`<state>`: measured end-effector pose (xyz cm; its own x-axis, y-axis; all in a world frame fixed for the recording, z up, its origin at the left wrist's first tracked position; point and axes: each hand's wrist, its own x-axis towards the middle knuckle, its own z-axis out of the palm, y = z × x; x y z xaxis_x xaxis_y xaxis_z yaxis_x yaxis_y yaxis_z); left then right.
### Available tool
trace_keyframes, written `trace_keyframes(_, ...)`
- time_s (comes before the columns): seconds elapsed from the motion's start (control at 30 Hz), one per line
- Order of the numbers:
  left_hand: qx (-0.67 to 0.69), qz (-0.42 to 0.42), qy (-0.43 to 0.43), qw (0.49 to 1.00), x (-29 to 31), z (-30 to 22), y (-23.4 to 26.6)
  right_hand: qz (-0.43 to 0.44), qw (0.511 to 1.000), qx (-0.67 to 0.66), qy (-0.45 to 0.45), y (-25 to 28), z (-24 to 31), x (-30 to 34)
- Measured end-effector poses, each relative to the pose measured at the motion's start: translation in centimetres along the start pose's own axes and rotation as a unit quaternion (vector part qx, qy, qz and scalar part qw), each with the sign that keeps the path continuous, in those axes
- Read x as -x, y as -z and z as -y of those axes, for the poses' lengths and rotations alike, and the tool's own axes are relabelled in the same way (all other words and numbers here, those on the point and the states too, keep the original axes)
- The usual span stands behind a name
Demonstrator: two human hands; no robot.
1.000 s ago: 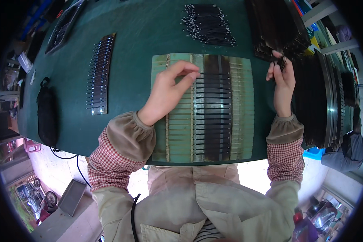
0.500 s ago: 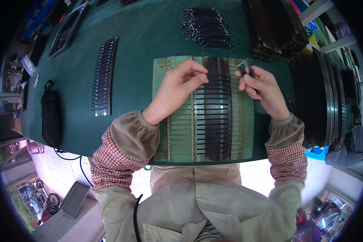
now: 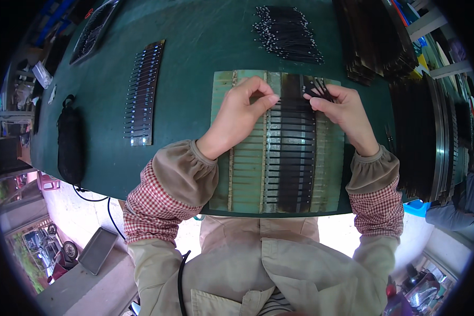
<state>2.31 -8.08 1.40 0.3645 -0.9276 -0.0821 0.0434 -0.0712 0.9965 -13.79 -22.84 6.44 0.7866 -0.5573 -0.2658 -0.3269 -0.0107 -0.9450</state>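
A green grooved board lies before me at the table's front edge. Across its dark strip runs a column of short, thin black cables, laid side by side. My left hand is closed in a pinch at the left end of the uppermost cable, near the board's far end; its fingertips partly hide that end. To the right, my right hand grips a small bunch of black cables between thumb and fingers, over the board's far right corner.
A loose pile of black cables lies farther back. Left of the board rests a dark strip lined with cables, beside a black pouch. A tray stands at the far left. Stacked dark strips rise at right.
My right hand has shifted slightly inward with its bunch, which now fans out over the strip. My left fingertips have closed at the top cable's end. The whole view has shifted a little.
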Motion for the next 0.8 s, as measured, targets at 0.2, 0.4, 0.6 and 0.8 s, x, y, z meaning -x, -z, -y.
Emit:
trace_keyframes(0.2, -0.333, -0.083, -0.234, 0.910, -0.1, 0.4, 1.2, -0.024, 0.991, 0.109, 0.070, 1.6, -2.4, -3.0)
trace_keyframes(0.4, -0.374, -0.083, -0.260, 0.886, -0.1, 1.5, 1.0, 0.006, 0.984, 0.160, 0.081, 1.4, -2.4, -4.4)
trace_keyframes(0.6, -0.360, -0.084, -0.249, 0.895, 0.0, 1.6, 1.1, 0.009, 0.980, 0.186, 0.075, 1.0, -2.4, -4.4)
trace_keyframes(0.8, -0.353, -0.096, -0.282, 0.887, -0.2, 1.9, 1.1, 0.001, 0.979, 0.188, 0.084, 1.0, -2.5, -4.2)
